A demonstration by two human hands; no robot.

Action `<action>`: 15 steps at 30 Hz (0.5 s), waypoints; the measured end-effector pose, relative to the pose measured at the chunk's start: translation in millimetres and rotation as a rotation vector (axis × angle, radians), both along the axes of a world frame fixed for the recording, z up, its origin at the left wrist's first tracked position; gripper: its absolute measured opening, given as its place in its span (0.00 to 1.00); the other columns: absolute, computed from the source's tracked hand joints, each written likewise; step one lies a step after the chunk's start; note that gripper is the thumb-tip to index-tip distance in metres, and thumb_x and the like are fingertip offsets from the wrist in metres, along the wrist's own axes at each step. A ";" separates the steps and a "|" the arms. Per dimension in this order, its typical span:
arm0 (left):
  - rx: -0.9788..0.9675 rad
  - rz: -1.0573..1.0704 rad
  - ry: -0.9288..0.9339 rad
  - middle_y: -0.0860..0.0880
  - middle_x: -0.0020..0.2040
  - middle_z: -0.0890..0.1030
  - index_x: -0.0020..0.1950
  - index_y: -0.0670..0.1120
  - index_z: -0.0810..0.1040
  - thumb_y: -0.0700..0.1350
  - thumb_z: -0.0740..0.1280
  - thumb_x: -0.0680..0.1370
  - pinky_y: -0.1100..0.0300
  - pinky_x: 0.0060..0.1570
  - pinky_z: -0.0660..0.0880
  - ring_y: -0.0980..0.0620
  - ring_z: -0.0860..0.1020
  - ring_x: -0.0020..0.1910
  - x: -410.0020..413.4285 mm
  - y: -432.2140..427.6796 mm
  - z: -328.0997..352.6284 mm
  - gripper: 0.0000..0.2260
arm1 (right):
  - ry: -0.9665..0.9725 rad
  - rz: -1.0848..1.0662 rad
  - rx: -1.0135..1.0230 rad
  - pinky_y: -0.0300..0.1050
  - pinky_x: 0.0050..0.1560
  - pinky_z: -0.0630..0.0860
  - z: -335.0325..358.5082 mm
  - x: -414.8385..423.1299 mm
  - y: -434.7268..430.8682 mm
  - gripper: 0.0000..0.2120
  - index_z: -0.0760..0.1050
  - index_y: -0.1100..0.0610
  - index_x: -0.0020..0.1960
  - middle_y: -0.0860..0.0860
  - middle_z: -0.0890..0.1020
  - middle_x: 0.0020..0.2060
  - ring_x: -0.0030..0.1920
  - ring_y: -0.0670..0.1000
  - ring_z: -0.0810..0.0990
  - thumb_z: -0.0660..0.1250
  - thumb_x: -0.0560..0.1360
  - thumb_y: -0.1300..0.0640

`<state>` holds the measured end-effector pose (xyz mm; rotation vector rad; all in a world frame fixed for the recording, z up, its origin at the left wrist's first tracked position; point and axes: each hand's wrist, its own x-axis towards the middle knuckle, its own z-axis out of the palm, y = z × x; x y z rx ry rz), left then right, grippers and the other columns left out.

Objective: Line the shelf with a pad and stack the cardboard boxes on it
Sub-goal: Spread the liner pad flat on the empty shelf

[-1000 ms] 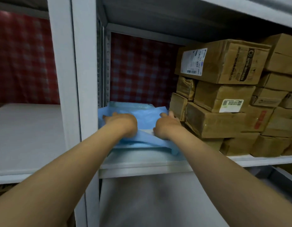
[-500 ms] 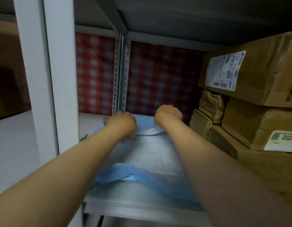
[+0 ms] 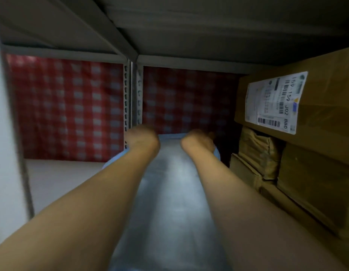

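A light blue and white pad (image 3: 169, 182) lies along the shelf floor, running from near me to the back. Both my arms reach deep into the shelf. My left hand (image 3: 142, 137) and my right hand (image 3: 197, 141) sit at the pad's far edge near the back wall, curled over it and holding it; the fingers are hidden behind the knuckles. A blue corner of the pad shows beside each wrist. Brown cardboard boxes are stacked on the right, a large labelled box (image 3: 326, 106) on top of smaller boxes (image 3: 316, 182), just right of my right forearm.
A red checked cloth (image 3: 68, 106) covers the back. A perforated metal upright (image 3: 133, 94) stands at the back, just behind my left hand. The white neighbouring shelf (image 3: 58, 178) lies to the left. The shelf above (image 3: 208, 26) hangs low overhead.
My head and arms have moved further into the shelf. Both hands have carried the pad's far edge to the back, and the pad now lies stretched out flatter.
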<state>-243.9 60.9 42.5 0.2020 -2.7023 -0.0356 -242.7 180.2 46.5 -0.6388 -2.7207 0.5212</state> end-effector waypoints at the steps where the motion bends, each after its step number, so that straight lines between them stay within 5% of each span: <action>1: 0.007 -0.019 -0.004 0.45 0.64 0.79 0.67 0.46 0.76 0.39 0.62 0.80 0.56 0.51 0.73 0.45 0.78 0.63 -10.1 5.7 0.9 0.15 | 0.016 -0.014 -0.038 0.48 0.68 0.66 -2.9 -7.9 -0.6 0.25 0.64 0.61 0.75 0.57 0.63 0.76 0.75 0.57 0.62 0.60 0.80 0.55; 4: 0.073 -0.100 -0.046 0.42 0.71 0.72 0.79 0.48 0.58 0.41 0.60 0.81 0.54 0.58 0.73 0.44 0.74 0.67 -38.2 17.2 -13.4 0.27 | 0.045 -0.050 -0.150 0.50 0.68 0.66 -11.4 -23.5 -4.7 0.36 0.46 0.65 0.79 0.60 0.47 0.79 0.77 0.59 0.55 0.60 0.80 0.52; 7: 0.178 -0.105 -0.094 0.38 0.79 0.53 0.80 0.51 0.36 0.41 0.58 0.83 0.49 0.62 0.71 0.41 0.70 0.70 -61.2 25.0 -36.8 0.35 | 0.025 -0.020 -0.111 0.55 0.71 0.64 -25.8 -33.1 -3.3 0.38 0.38 0.64 0.78 0.63 0.40 0.77 0.77 0.63 0.50 0.60 0.80 0.54; 12: 0.098 -0.066 -0.250 0.43 0.81 0.48 0.81 0.50 0.47 0.46 0.56 0.82 0.35 0.73 0.52 0.38 0.51 0.78 -76.9 24.6 -70.0 0.30 | -0.138 -0.021 -0.118 0.67 0.69 0.60 -48.5 -57.1 -8.2 0.35 0.50 0.50 0.79 0.55 0.42 0.77 0.75 0.65 0.49 0.64 0.76 0.55; 15: 0.052 -0.083 -0.304 0.44 0.81 0.46 0.81 0.51 0.51 0.48 0.55 0.82 0.32 0.73 0.43 0.40 0.43 0.79 -85.3 19.1 -78.0 0.27 | -0.254 -0.087 -0.133 0.77 0.68 0.50 -58.0 -67.5 -10.9 0.34 0.53 0.51 0.79 0.57 0.44 0.77 0.75 0.69 0.46 0.63 0.76 0.52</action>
